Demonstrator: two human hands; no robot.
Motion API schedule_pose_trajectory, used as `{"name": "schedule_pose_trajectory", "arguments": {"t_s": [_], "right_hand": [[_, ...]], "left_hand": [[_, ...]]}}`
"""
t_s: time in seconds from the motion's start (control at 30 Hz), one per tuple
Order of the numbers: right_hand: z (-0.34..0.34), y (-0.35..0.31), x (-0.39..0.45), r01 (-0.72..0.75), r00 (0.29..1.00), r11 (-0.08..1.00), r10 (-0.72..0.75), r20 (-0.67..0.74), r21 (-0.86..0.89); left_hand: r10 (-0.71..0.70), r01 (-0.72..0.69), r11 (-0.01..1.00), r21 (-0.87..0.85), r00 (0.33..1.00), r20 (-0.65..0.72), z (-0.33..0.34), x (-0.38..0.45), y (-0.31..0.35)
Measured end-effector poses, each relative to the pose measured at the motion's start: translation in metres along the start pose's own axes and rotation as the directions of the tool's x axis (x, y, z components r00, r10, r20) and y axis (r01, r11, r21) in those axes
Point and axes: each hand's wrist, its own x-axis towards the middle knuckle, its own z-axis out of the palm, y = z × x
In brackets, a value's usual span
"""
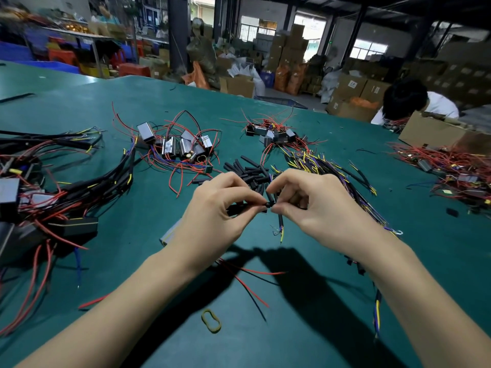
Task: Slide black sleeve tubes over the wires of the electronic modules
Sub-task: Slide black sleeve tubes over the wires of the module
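Note:
My left hand [212, 216] pinches a black wire bundle [239, 208] between thumb and forefinger. My right hand [316, 205] pinches a short black sleeve tube [270, 199] at the bundle's tip. The two hands meet above the green table [292, 328]. Thin yellow and blue wire ends [280, 229] hang below the right fingers. A silver module [170, 232] peeks out under my left wrist, with red and black wires [249, 282] trailing toward me. A loose pile of black sleeve tubes [249, 171] lies just beyond the hands.
Modules with red wires [183, 147] lie behind the pile, sleeved modules [53, 197] at the left. Cut multicoloured wires [332, 168] fan out at the right. A yellow rubber band [211, 320] lies near me. Another person [414, 102] and a cardboard box [430, 131] are at the far right.

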Motion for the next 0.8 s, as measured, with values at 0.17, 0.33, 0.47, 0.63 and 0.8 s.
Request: {"name": "schedule_pose_trajectory", "arguments": {"t_s": [0.17,0.33,0.47,0.63,0.8], "right_hand": [[0.007,-0.002,0.001,-0.010,0.999,0.997,0.014,-0.051,0.072],[0.011,0.003,0.002,-0.094,0.993,0.972,0.107,-0.049,0.216],[0.011,0.008,-0.002,-0.117,0.992,0.933,0.123,0.004,0.340],[0.005,0.011,-0.008,-0.109,0.994,0.912,0.101,0.041,0.396],[0.007,0.009,-0.006,-0.122,0.992,0.900,0.128,0.014,0.418]], "left_hand": [[0.064,-0.063,0.997,0.032,0.997,-0.034,0.000,-0.001,-0.004],[0.059,-0.059,0.998,0.019,0.998,-0.008,-0.003,0.001,-0.001],[0.038,-0.036,0.999,-0.028,0.997,0.070,-0.009,0.004,0.000],[0.050,-0.044,0.997,-0.058,0.993,0.107,-0.010,0.003,0.001],[0.123,-0.127,0.990,0.053,0.990,0.066,-0.008,0.002,0.001]]}}
